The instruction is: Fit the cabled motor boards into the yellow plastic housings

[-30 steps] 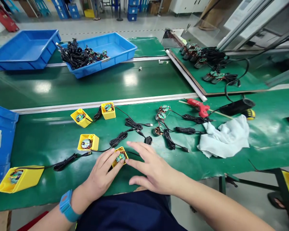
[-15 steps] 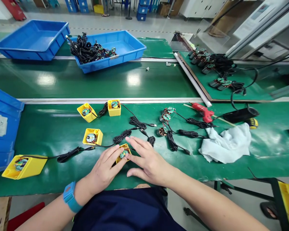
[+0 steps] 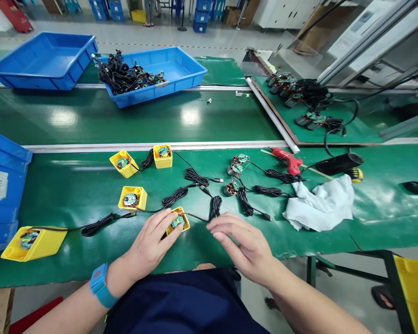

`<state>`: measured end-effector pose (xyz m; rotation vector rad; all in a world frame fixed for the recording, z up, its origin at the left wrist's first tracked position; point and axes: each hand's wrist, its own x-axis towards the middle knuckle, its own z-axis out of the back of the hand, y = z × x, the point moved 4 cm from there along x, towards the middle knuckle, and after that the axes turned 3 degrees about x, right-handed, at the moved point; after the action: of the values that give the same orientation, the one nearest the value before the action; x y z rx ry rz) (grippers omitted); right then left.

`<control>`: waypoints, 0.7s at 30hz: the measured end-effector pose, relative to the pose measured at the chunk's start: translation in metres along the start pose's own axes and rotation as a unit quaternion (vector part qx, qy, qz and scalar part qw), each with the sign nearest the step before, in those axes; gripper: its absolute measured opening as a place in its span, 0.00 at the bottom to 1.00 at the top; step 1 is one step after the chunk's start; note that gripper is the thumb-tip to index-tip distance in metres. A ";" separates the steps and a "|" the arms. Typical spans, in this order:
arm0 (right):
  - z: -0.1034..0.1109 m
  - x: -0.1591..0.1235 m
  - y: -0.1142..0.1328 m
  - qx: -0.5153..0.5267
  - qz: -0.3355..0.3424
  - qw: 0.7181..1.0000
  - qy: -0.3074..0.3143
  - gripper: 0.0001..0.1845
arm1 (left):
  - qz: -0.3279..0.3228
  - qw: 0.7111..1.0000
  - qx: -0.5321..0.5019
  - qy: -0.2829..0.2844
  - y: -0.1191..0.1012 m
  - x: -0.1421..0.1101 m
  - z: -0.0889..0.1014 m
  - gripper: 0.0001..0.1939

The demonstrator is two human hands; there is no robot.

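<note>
My left hand [image 3: 155,237] holds a small yellow plastic housing [image 3: 186,224] against the green bench, fingers over its left side and thumb on the circuit board [image 3: 177,221] inside. A thin black wire runs right from this housing to a coiled black cable [image 3: 215,207]. Just below that coil hovers my right hand [image 3: 244,243], fingers loosely curved and thumb apart, with nothing seen in it. Three more yellow housings with boards, one of them the tilted housing [image 3: 132,198], stand up-left. Another yellow housing [image 3: 48,242] lies at far left.
Small motors [image 3: 236,169] with coiled cables lie right of centre. Beyond them are a red glue gun [image 3: 287,160], a black tube [image 3: 339,163] and a white cloth [image 3: 320,204]. A blue tray [image 3: 160,86] holding cables stands at the back, and a blue bin [image 3: 3,185] borders the left.
My right hand has come off the housing and moved right, beside the coiled cable. My left hand stays on the housing. The view has shifted slightly.
</note>
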<state>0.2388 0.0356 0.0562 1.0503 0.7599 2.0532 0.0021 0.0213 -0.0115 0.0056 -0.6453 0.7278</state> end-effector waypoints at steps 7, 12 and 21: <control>0.006 -0.016 0.006 0.232 -0.143 0.956 0.112 0.20 | -0.001 1.000 0.000 0.000 0.001 -0.001 -0.001 0.24; 0.005 -0.029 0.016 0.395 -0.146 0.885 0.198 0.25 | -0.004 1.000 -0.002 -0.003 0.001 -0.001 -0.002 0.24; -0.039 -0.002 -0.008 -0.020 -0.214 0.969 0.120 0.20 | -0.002 0.999 -0.009 -0.037 0.002 -0.003 -0.006 0.27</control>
<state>0.2095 0.0313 0.0301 0.5553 0.9678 1.8246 0.0024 0.0228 -0.0181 0.0175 -0.7223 0.7196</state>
